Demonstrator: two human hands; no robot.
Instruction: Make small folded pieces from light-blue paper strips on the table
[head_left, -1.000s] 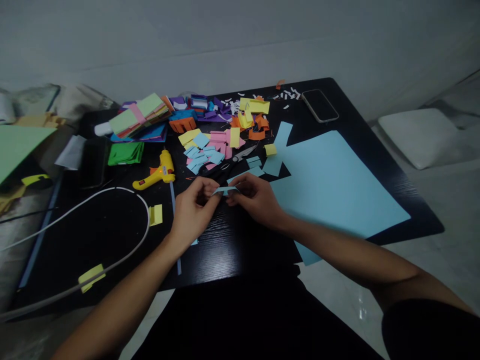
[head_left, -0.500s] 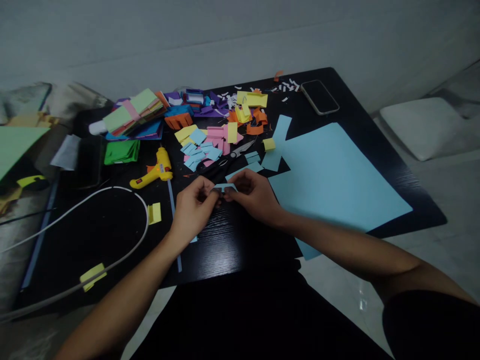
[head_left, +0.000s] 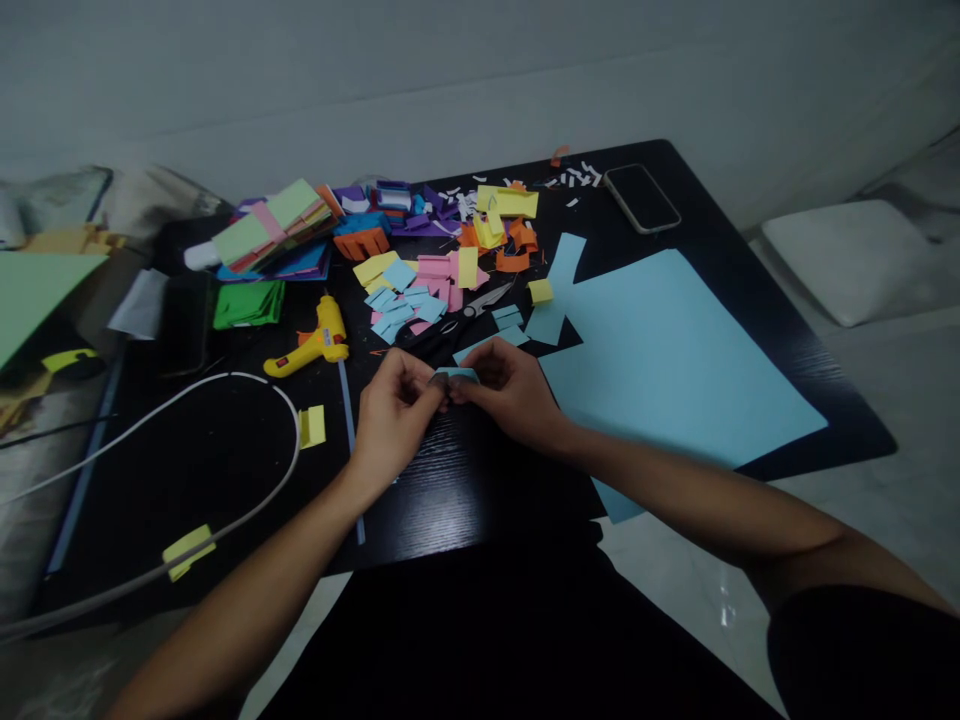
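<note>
Near the front of the black table, my left hand and my right hand pinch a small light blue paper piece between thumbs and fingers. The thumbs nearly meet at its lower edge, and the fingers hide much of it. Just beyond my hands lie scissors, a light blue strip and a pile of small blue pieces. Right of my right hand is a large light blue sheet.
A yellow glue gun and a blue stick lie left of my hands. A white cable loops across the left side. Colored paper stacks and a phone sit toward the back.
The blue piece has tilted slightly between my fingers, and my left hand has shifted a little to the right. The whole view has also moved slightly.
</note>
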